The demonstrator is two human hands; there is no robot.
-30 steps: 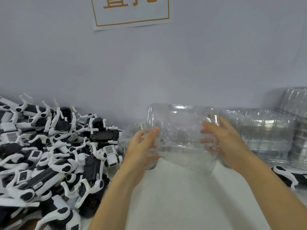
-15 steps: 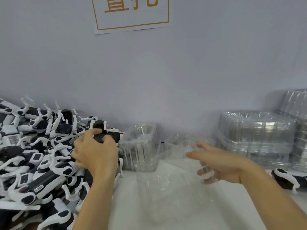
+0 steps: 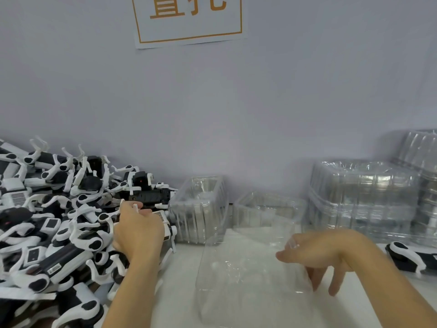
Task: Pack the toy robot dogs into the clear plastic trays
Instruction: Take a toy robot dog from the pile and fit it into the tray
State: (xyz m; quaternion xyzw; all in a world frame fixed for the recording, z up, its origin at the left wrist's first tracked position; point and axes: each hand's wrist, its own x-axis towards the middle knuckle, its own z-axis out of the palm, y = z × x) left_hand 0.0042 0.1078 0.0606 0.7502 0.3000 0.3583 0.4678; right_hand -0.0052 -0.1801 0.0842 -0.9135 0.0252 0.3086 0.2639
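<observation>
The left hand (image 3: 139, 229) closed on a toy robot dog (image 3: 151, 197) atop the pile (image 3: 47, 221); the right hand (image 3: 316, 254) hung loose-fingered over the empty clear tray (image 3: 248, 275). Picking was under way, and the next move would likely call for lifting that dog free of tangled legs into the tray.

Two bare forearms w/ hands, both in view from approx mid-forearm down. Left hand (image 3: 138, 230): no glove, no ring, no watch or band at the wrist; back of hand faces the cam, knuckles and thumb visible. Right hand (image 3: 316, 253): also bare, no jewellery, no wristwear; fingers slim, nails short, no polish that can be made out. No sleeves in frame on either arm, so clothing can't be told. No tattoos, plasters or other marks visible.
</observation>
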